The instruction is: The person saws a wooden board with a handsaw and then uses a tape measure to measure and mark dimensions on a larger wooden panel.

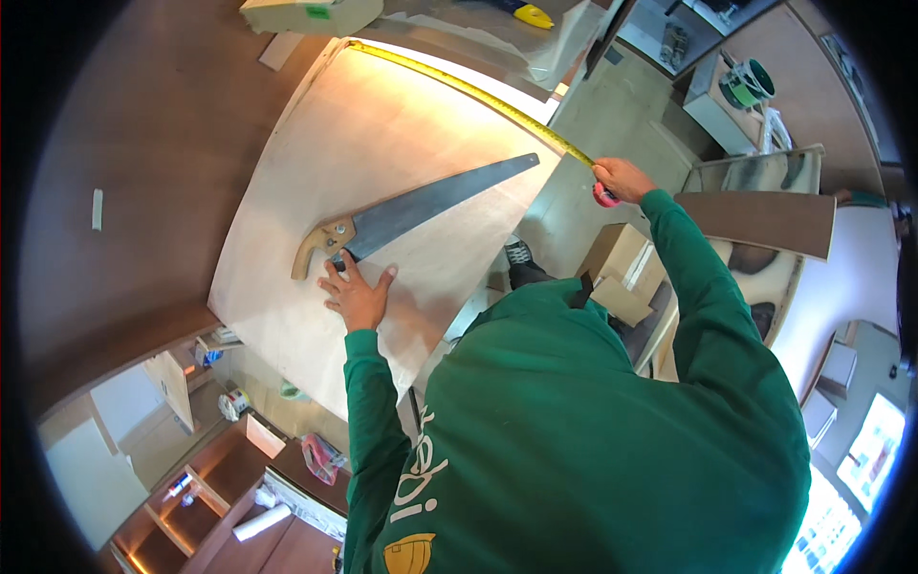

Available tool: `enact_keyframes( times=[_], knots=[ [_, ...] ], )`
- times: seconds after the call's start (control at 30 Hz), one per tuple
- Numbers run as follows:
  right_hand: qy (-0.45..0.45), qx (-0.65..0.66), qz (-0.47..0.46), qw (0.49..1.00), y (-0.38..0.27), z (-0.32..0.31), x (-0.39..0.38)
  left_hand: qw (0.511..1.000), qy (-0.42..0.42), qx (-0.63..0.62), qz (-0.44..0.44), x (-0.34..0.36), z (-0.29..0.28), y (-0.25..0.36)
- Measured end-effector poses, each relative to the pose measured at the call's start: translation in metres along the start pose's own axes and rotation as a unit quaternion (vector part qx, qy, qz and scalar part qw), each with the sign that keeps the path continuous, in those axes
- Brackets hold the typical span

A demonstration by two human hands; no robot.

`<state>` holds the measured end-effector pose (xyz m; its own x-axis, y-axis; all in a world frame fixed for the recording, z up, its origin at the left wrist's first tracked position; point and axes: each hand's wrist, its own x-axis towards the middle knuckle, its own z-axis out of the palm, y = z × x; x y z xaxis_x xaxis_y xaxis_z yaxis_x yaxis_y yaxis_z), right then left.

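Observation:
A large pale wooden panel (287, 172) lies before me. My right hand (622, 180), beyond the panel's right edge, is closed around a red tape measure (604, 195). Its yellow blade (478, 96) stretches along the far side of the panel to the far left corner. On the panel lies a handsaw (421, 203) with a wooden handle and a dark blade, its tip pointing right. My left hand (359, 295) rests on the panel with fingers spread, the fingertips at the heel of the saw blade beside the handle.
Beyond the panel is a ledge with plastic sheeting (564, 48) and a yellow-tipped tool (533, 14). An open cardboard box (622, 268) stands on the floor to the right, near my shoe (517, 252). A bucket (746, 84) sits far right. Wooden shelving (191, 488) is at lower left.

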<state>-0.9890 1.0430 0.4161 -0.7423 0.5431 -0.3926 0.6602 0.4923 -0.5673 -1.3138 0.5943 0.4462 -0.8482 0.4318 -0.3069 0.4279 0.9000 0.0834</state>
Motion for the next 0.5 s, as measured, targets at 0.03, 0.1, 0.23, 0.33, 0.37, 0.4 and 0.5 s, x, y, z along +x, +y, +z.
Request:
enact_keyframes(
  times=[0.03,0.1,0.23,0.33,0.37,0.4,0.5],
  knots=[
    [0.002,-0.001,0.005,1.000,-0.001,0.000,0.000,1.000,-0.001,0.003,-0.002,-0.001,0.000,0.000],
    [0.011,-0.021,0.004,1.000,0.007,0.004,0.003,1.000,-0.003,-0.002,0.000,-0.001,0.000,0.001],
    [0.013,-0.019,0.009,1.000,0.019,0.010,0.012,1.000,-0.007,0.002,0.001,-0.001,-0.003,0.002],
    [0.026,-0.028,0.010,0.999,0.024,0.014,0.016,1.000,-0.009,0.009,0.003,0.000,-0.004,0.001],
    [0.021,-0.026,0.015,0.999,0.025,0.013,0.017,1.000,-0.009,0.010,0.005,0.000,-0.004,0.000],
    [0.016,-0.023,0.019,0.999,0.026,0.013,0.018,1.000,-0.008,0.012,0.007,0.001,-0.004,0.000],
    [0.016,-0.041,0.012,0.999,0.025,0.012,0.018,1.000,-0.005,0.015,0.008,0.001,-0.001,-0.001]
  ],
)
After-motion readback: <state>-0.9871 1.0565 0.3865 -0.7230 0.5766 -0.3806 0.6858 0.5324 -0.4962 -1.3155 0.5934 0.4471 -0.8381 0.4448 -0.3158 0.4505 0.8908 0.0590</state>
